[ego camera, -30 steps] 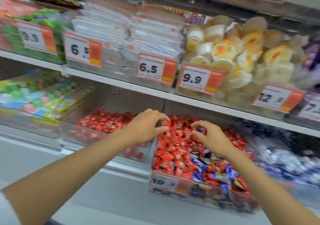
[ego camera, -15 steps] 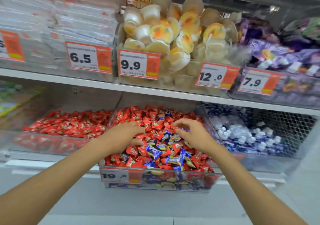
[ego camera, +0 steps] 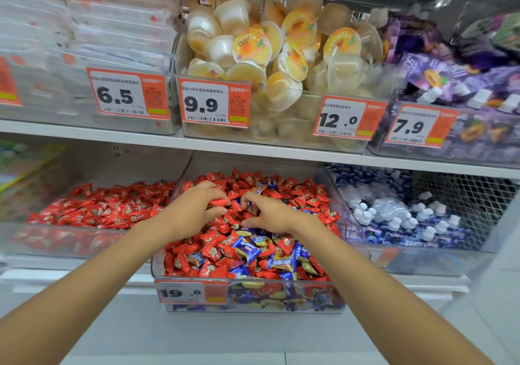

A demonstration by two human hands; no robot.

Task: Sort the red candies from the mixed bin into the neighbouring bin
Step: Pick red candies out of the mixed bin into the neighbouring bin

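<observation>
The mixed bin (ego camera: 281, 298) is a clear box at the middle of the lower shelf, heaped with red candies (ego camera: 213, 255) and blue candies (ego camera: 247, 249). To its left stands the neighbouring bin (ego camera: 56, 240), which holds only red candies (ego camera: 98, 209). Both my hands are down in the mixed heap, side by side. My left hand (ego camera: 194, 214) curls its fingers and thumb round red candies at its fingertips. My right hand (ego camera: 271, 212) digs curled fingers into the pile and grips candies; what lies under its palm is hidden.
The upper shelf (ego camera: 253, 150) hangs just above the bins and carries jelly cups (ego camera: 267, 49) with price tags. A bin of white-capped blue pouches (ego camera: 394, 215) stands to the right. A 19.8 price tag (ego camera: 191, 293) covers the mixed bin's front left.
My left hand has moved right from above the neighbouring bin's edge into the mixed bin. Both hands have sunk into the pile and closed on candies. The view has swung right.
</observation>
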